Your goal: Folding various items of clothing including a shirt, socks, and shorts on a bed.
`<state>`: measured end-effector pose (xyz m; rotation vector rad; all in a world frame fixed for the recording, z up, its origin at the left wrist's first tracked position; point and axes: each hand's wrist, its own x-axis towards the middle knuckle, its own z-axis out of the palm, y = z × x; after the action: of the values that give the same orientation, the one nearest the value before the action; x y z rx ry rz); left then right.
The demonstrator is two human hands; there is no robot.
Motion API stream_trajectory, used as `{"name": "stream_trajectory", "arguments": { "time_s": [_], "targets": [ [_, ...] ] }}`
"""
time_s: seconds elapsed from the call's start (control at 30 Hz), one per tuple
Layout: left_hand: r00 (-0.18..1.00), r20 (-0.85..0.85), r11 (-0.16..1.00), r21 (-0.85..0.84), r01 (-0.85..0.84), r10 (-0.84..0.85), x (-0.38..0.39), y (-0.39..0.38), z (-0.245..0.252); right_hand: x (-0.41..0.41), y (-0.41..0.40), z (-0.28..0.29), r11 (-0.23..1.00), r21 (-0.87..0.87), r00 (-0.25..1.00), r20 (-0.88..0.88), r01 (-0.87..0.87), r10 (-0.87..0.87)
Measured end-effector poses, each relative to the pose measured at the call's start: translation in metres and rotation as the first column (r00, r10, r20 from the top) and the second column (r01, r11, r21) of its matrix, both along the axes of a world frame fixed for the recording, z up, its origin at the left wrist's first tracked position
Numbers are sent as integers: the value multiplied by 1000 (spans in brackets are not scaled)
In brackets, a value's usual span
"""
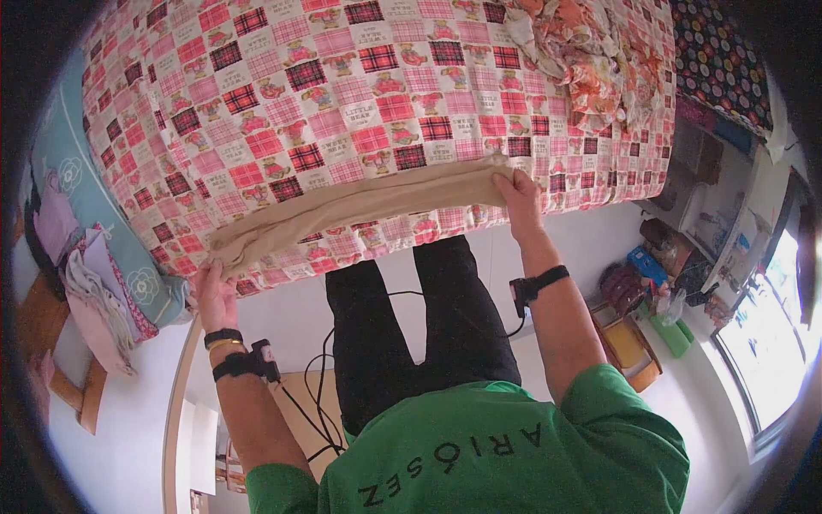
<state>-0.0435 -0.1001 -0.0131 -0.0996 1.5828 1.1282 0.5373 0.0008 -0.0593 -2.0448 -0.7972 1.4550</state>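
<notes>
A long strip of folded beige cloth (359,199) lies stretched along the near edge of a bed sheet (359,115) printed with pink, red and black checks and teddy bears. My left hand (216,294) pinches the cloth's left end between thumb and fingers. At the other end, my right hand (521,198) grips it with the thumb on top. The cloth looks creased, more bunched toward the left. What kind of garment or fabric piece it is, I cannot tell.
A crumpled orange floral cloth (587,64) lies at the sheet's far right. Folded fabrics (96,295) hang by a teal cover (70,154) on the left. Black cables (321,385) trail from my wrist straps. Bags (623,286) and a wooden chair (626,347) stand right, near a window (767,334).
</notes>
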Motion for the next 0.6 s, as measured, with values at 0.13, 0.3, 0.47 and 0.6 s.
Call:
{"name": "stream_trajectory", "arguments": {
  "time_s": [0.13,0.3,0.47,0.6],
  "targets": [
    [986,-129,982,-169,79,-101,-7,-1,-19,2,5,-20,991,6,962,242,-133,127],
    [944,-274,952,-288,104,-186,-15,-7,-18,12,1,-41,950,204,902,409,-237,137],
    [573,-645,847,-244,473,-506,-10,-2,-30,9,8,-37,996,65,968,246,-60,43],
    [860,-404,947,-207,247,-312,12,21,-14,3,21,-11,967,-152,942,241,-202,235]
  ]
}}
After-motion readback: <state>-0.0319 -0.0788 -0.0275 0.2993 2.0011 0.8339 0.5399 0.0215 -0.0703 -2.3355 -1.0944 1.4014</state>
